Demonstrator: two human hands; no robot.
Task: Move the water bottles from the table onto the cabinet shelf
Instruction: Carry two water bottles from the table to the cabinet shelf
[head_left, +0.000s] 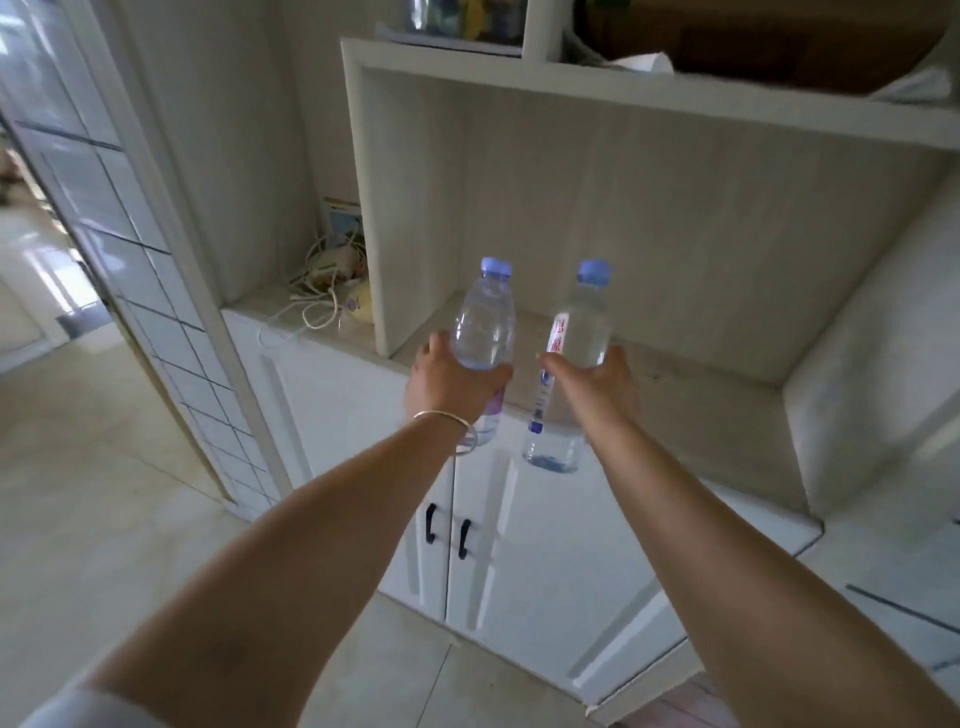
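Observation:
I hold two clear water bottles with blue caps out in front of me, both upright. My left hand (449, 382) grips the left bottle (485, 327) around its middle; a thin bangle sits on that wrist. My right hand (597, 382) grips the right bottle (576, 332), which has a red and blue label. Both bottles hover at the front edge of the open cabinet shelf (675, 395), their bases still in front of and slightly below it. The shelf recess behind them is bare.
White cabinet doors with black handles (447, 532) are below the shelf. A tangle of cables and small items (330, 291) lies on the counter left of the recess. A glass-paned door (119, 249) stands at the left. Upper shelves hold boxes and papers.

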